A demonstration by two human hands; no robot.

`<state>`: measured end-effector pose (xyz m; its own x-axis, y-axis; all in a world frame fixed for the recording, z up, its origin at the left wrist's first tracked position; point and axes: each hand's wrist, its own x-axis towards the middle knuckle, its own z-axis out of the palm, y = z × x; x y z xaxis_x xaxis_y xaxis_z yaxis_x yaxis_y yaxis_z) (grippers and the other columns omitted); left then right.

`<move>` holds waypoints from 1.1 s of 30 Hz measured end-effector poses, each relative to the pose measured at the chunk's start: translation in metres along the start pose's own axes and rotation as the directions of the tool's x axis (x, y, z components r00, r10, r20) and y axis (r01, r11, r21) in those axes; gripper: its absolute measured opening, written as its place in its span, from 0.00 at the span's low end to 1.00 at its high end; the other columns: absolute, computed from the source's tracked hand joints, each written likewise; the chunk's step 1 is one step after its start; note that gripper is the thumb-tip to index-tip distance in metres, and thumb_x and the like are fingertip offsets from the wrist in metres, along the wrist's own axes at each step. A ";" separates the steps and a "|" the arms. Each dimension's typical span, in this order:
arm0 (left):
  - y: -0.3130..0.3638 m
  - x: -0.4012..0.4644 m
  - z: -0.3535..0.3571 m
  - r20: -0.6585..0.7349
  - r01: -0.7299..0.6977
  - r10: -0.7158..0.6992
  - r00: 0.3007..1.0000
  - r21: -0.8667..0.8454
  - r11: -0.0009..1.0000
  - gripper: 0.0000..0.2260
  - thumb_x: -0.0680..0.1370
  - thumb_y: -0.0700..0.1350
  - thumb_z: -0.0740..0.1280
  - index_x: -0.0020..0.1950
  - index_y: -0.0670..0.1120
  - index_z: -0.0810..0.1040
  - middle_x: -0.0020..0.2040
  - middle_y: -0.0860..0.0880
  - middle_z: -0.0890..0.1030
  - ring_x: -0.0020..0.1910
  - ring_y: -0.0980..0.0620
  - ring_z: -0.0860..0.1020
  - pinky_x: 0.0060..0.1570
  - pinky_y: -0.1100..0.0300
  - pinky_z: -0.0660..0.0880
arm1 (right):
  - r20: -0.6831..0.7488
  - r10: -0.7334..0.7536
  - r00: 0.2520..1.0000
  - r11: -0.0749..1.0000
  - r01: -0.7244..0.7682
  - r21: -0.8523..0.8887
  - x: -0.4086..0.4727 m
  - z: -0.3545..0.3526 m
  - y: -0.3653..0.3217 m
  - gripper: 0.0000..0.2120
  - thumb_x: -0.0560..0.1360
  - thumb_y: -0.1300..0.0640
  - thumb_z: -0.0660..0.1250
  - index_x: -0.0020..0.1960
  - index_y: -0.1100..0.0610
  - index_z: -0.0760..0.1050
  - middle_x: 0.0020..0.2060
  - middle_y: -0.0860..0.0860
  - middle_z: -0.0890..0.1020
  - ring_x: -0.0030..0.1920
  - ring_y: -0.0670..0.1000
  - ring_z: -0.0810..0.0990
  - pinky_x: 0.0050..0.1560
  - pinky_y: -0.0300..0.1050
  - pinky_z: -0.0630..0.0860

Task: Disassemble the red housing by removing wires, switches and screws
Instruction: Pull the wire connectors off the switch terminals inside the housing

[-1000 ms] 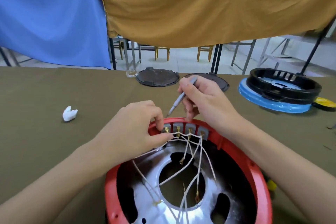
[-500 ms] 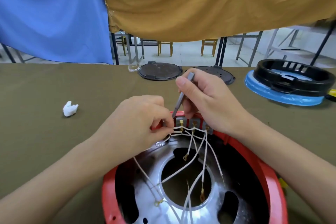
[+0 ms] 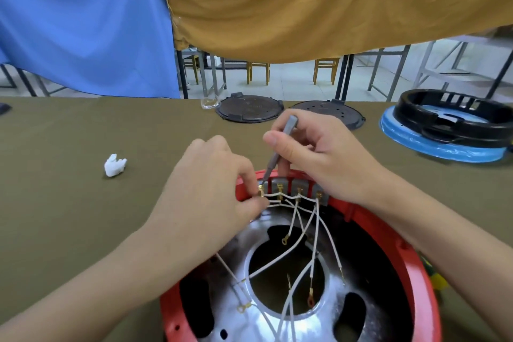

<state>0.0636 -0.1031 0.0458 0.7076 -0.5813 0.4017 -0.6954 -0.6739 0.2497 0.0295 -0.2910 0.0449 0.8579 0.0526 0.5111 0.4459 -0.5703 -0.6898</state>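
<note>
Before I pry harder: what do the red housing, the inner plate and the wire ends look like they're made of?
Red housing: probably moulded plastic, an even semi-gloss red with soft highlights. Inner plate: likely bare metal, silvery with bright mirror-like glare. Wire ends: brass-coloured ring terminals, apparently metal, on white-sheathed wires whose covering cannot be told apart as fabric or plastic.

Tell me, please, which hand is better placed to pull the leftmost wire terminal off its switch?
Left hand: it already pinches the leftmost terminal. The right hand holds the grey tool.

Bare forearms, left hand (image 3: 211,189) & right hand (image 3: 319,153); no sleeves/gloves.
</note>
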 end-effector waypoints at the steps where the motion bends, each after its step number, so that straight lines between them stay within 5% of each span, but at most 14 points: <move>1: 0.001 -0.001 0.002 0.034 -0.002 0.003 0.999 -0.044 0.999 0.09 0.68 0.60 0.73 0.41 0.57 0.80 0.43 0.57 0.69 0.46 0.56 0.68 0.41 0.60 0.61 | 0.009 0.005 1.000 1.000 -0.006 0.017 0.000 -0.001 0.001 0.09 0.82 0.54 0.65 0.45 0.58 0.74 0.33 0.56 0.83 0.34 0.54 0.84 0.36 0.44 0.78; 7: -0.004 0.004 0.001 0.067 -0.181 0.194 0.979 -0.161 0.970 0.03 0.71 0.47 0.75 0.41 0.55 0.82 0.36 0.55 0.72 0.35 0.58 0.71 0.43 0.53 0.73 | 0.095 0.015 0.995 1.000 -0.015 0.007 -0.003 0.000 0.002 0.11 0.82 0.54 0.63 0.47 0.61 0.76 0.36 0.55 0.84 0.37 0.51 0.84 0.43 0.48 0.80; 12: -0.016 0.012 0.002 0.052 -0.270 0.288 0.956 -0.223 0.937 0.04 0.71 0.45 0.76 0.42 0.55 0.85 0.31 0.59 0.72 0.32 0.62 0.72 0.36 0.62 0.69 | 0.102 0.024 0.994 0.996 -0.033 0.088 -0.002 -0.002 0.003 0.11 0.82 0.56 0.62 0.47 0.64 0.75 0.37 0.59 0.83 0.37 0.54 0.84 0.42 0.46 0.79; 16: -0.014 0.010 0.005 0.062 -0.264 0.287 0.956 -0.249 0.932 0.05 0.71 0.43 0.76 0.41 0.53 0.84 0.33 0.67 0.74 0.32 0.65 0.72 0.35 0.69 0.63 | 0.112 0.036 0.993 0.993 -0.048 0.111 -0.003 -0.001 0.002 0.11 0.82 0.56 0.62 0.47 0.63 0.75 0.36 0.60 0.82 0.37 0.55 0.83 0.42 0.44 0.79; 22: -0.003 0.005 -0.007 0.125 -0.249 0.268 0.955 -0.151 0.957 0.03 0.74 0.47 0.73 0.46 0.53 0.85 0.29 0.56 0.72 0.33 0.56 0.74 0.40 0.54 0.74 | 0.093 0.054 0.994 0.997 -0.060 0.055 -0.002 -0.002 -0.004 0.10 0.81 0.55 0.62 0.47 0.61 0.75 0.39 0.61 0.83 0.38 0.53 0.84 0.43 0.44 0.79; 25: 0.006 0.000 -0.003 0.138 -0.228 0.232 0.963 -0.050 0.972 0.06 0.75 0.49 0.71 0.50 0.55 0.83 0.28 0.57 0.67 0.32 0.55 0.70 0.33 0.60 0.63 | 0.079 0.076 0.994 0.995 -0.080 0.053 0.000 -0.001 0.000 0.10 0.82 0.55 0.63 0.47 0.61 0.75 0.39 0.62 0.83 0.36 0.51 0.84 0.43 0.47 0.79; 27: 0.009 -0.006 0.003 0.120 -0.209 0.210 0.970 -0.016 0.978 0.07 0.75 0.48 0.69 0.52 0.54 0.80 0.29 0.56 0.65 0.37 0.50 0.72 0.37 0.57 0.63 | 0.077 0.086 0.993 0.994 -0.091 0.065 0.002 0.000 0.002 0.10 0.82 0.55 0.63 0.46 0.61 0.75 0.37 0.60 0.82 0.36 0.52 0.83 0.43 0.48 0.80; 33: -0.006 0.005 -0.001 0.159 -0.105 0.146 0.976 -0.241 0.965 0.07 0.73 0.42 0.73 0.44 0.54 0.85 0.22 0.56 0.70 0.25 0.56 0.69 0.37 0.57 0.72 | 0.059 0.066 0.996 0.994 -0.071 0.085 -0.001 0.000 0.002 0.11 0.82 0.58 0.63 0.48 0.66 0.75 0.38 0.59 0.82 0.38 0.53 0.83 0.44 0.46 0.79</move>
<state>0.0709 -0.1018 0.0470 0.6091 -0.7388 0.2884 -0.7756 -0.4791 0.4109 0.0294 -0.2923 0.0424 0.8989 0.0628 0.4336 0.4041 -0.5011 -0.7653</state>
